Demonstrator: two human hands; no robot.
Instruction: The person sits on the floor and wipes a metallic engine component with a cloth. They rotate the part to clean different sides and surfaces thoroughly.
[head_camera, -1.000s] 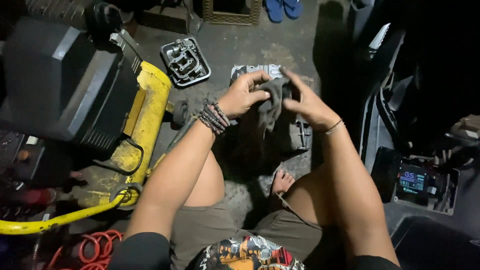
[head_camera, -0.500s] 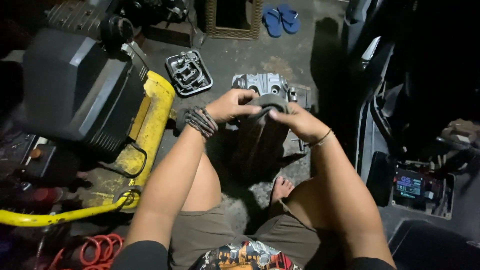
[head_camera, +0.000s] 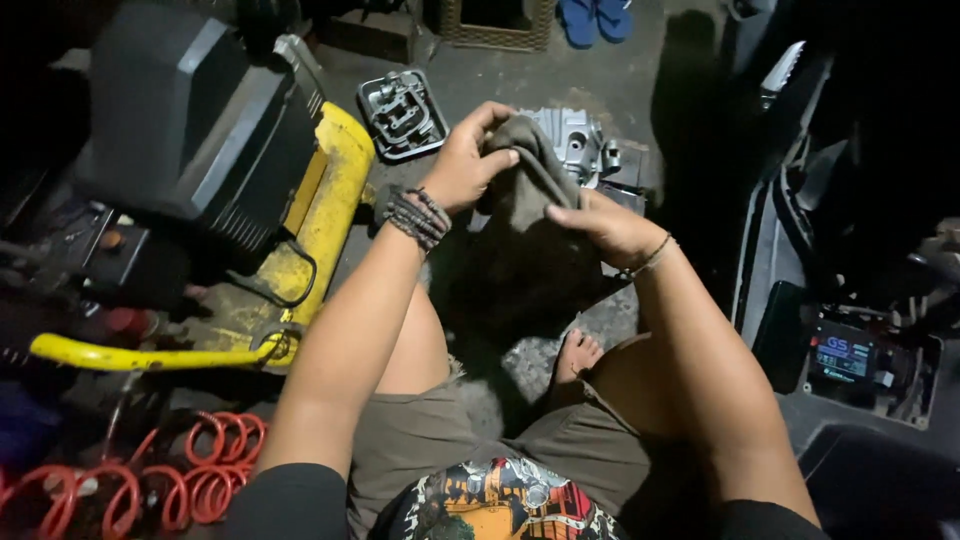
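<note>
I sit over a dim concrete floor with both arms stretched forward. My left hand (head_camera: 468, 160), wearing bead bracelets at the wrist, clutches the top of a dark grey rag (head_camera: 522, 200). My right hand (head_camera: 603, 228) grips the same rag from the right side, thumb across the cloth. The rag hangs between my hands and covers much of a silver metal engine part (head_camera: 578, 140) that lies on the floor just beyond them. My bare foot (head_camera: 577, 355) shows below the rag.
A yellow air compressor (head_camera: 325, 205) with a black motor housing (head_camera: 190, 130) stands at the left, with a coiled red hose (head_camera: 190, 480) near me. A metal engine cover (head_camera: 402, 112) lies beyond my left hand. Blue sandals (head_camera: 595, 18) lie at the top. A small lit screen (head_camera: 842, 357) sits at the right.
My hands have drawn the rag up and bunched it higher over the engine part; the left hand has closed on its top. The view has shifted slightly.
</note>
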